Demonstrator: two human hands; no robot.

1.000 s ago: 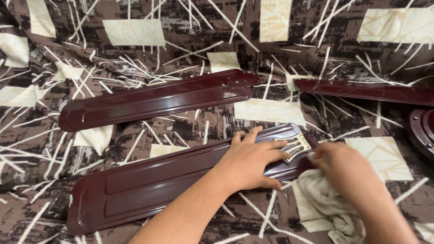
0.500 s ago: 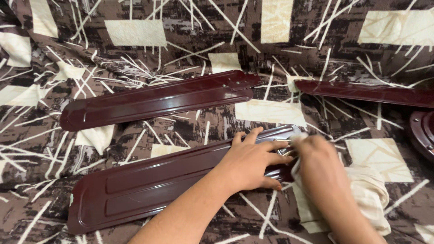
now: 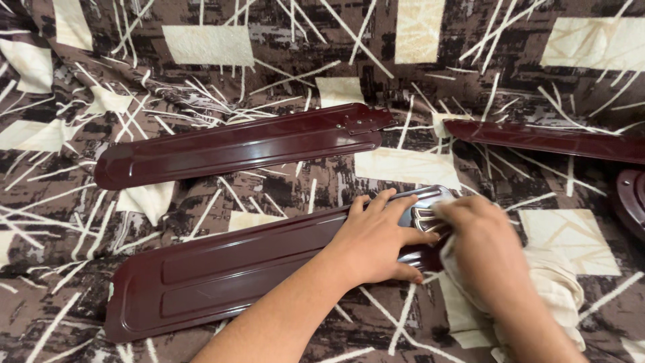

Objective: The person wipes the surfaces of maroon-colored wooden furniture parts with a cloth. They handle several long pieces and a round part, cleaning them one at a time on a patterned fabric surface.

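My left hand (image 3: pixel 379 242) lies flat and spread on the near dark red metal fan blade (image 3: pixel 228 269). My right hand (image 3: pixel 480 245) squeezes a cream cloth (image 3: pixel 551 289) against its right end.

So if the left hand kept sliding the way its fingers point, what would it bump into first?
Probably the right hand with its cloth, just beyond the left hand fingertips at the fan blade end; they look nearly touching.
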